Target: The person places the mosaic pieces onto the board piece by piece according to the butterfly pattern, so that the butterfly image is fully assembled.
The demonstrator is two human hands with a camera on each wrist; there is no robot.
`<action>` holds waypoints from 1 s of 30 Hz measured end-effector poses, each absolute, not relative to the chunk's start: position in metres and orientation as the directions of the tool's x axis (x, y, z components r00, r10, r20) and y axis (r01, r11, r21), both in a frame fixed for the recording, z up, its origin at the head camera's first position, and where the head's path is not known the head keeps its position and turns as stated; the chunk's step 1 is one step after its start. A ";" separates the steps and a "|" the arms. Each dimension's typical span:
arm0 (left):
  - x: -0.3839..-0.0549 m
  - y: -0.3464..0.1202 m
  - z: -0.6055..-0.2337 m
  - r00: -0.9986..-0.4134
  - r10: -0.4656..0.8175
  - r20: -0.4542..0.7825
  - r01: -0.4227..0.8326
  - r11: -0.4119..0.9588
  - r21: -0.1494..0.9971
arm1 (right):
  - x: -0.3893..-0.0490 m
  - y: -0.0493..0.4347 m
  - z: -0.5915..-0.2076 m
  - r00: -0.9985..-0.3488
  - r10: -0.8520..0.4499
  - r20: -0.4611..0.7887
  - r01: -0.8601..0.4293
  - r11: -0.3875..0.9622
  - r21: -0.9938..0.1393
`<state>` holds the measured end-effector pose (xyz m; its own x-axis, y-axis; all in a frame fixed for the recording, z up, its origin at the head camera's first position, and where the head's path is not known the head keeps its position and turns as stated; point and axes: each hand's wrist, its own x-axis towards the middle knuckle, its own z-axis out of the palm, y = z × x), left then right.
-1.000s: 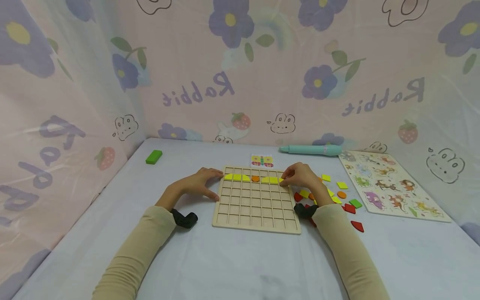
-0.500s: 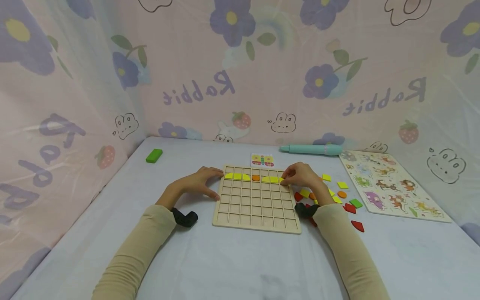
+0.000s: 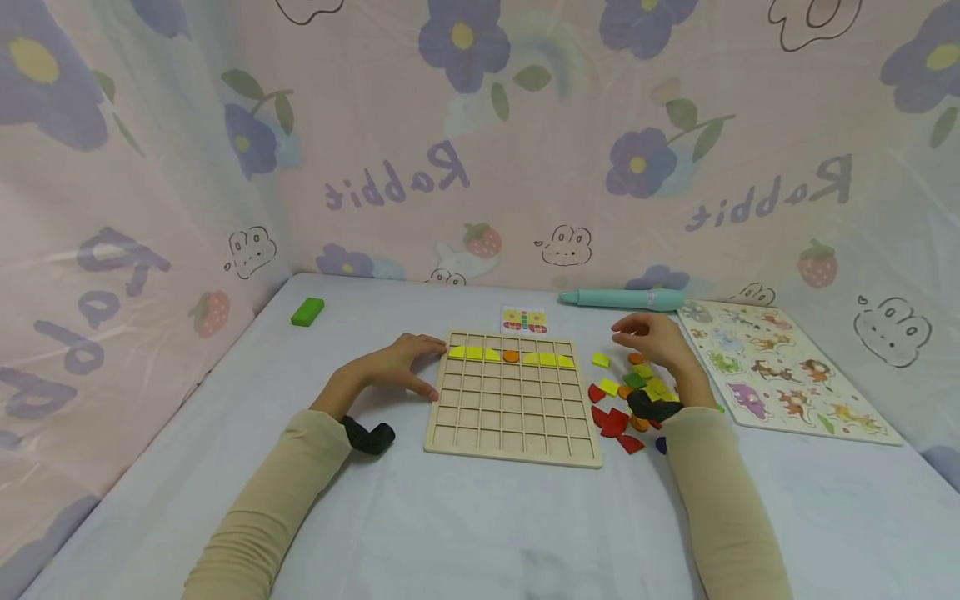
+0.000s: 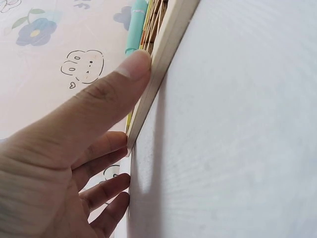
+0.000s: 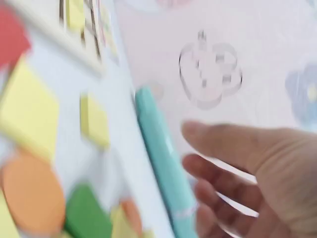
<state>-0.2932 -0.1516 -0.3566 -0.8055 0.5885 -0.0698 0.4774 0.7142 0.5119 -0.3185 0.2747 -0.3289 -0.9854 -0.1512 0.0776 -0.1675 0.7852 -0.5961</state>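
A wooden grid board (image 3: 512,417) lies on the table. Along its second row from the back sit yellow pieces (image 3: 474,353) on both sides of an orange disc (image 3: 511,357). My left hand (image 3: 393,367) rests at the board's left side; the left wrist view has its thumb (image 4: 134,67) against the edge, fingers loosely spread. Over the loose pieces right of the board hovers my right hand (image 3: 656,340), fingers loosely bent with nothing between them. Beneath and around it lie red pieces (image 3: 615,422), yellow squares (image 3: 601,359), an orange disc (image 5: 33,192) and a green piece (image 5: 88,210).
Behind the board is a small card (image 3: 524,320) with a colourful pattern. A turquoise pen-shaped object (image 3: 626,299) lies at the back. An animal puzzle board (image 3: 780,367) occupies the right side, and a green block (image 3: 307,312) the far left.
My right hand has left the yellow piece at the right end of the row and moved right, over the loose pieces, uncovering several of them. The left hand stays put.
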 end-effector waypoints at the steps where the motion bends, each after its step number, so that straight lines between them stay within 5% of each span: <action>1: -0.293 -0.152 -0.357 -0.807 0.586 -0.071 0.475 0.716 0.512 | -0.318 0.280 -0.330 -0.988 -0.125 0.093 -0.156 0.793 -0.590; 14: -0.292 -0.153 -0.358 -0.810 0.582 -0.069 0.472 0.718 0.512 | -0.315 0.320 -0.352 -0.991 -0.012 -0.130 0.069 0.801 -0.594; 30: -0.292 -0.153 -0.358 -0.805 0.590 -0.061 0.481 0.710 0.515 | -0.324 0.302 -0.356 -0.990 -0.100 0.095 -0.135 0.840 -0.526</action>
